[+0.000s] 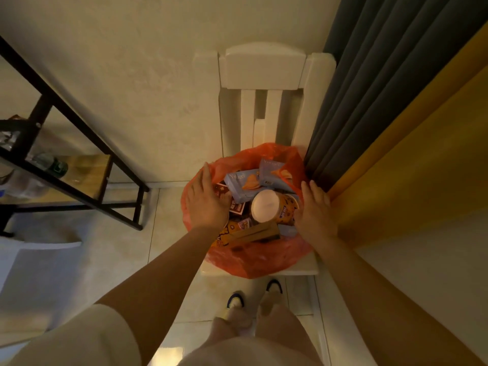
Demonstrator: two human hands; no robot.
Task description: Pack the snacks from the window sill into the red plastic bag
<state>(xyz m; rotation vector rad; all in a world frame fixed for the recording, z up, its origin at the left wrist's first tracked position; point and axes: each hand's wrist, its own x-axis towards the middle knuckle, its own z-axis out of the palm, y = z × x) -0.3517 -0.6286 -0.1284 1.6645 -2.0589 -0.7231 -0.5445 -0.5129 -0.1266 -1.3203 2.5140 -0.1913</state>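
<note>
The red plastic bag (253, 260) stands open on the seat of a white chair (264, 67). Inside it lie two blue snack boxes (241, 184), a round tub with a white lid (265, 206), dark red packets (237, 207) and a yellow packet (224, 236). My left hand (207, 200) lies flat over the bag's left side, fingers spread, palm down on the snacks. My right hand (315, 210) rests against the bag's right rim beside the tub, fingers extended. Whether either hand pinches the plastic is hidden.
A dark grey curtain (369, 88) hangs right of the chair, with a yellow wall panel (422, 167) beside it. A black metal-framed shelf (79, 159) with a bottle stands at left. My feet in slippers (253, 297) are on the tiled floor below the chair.
</note>
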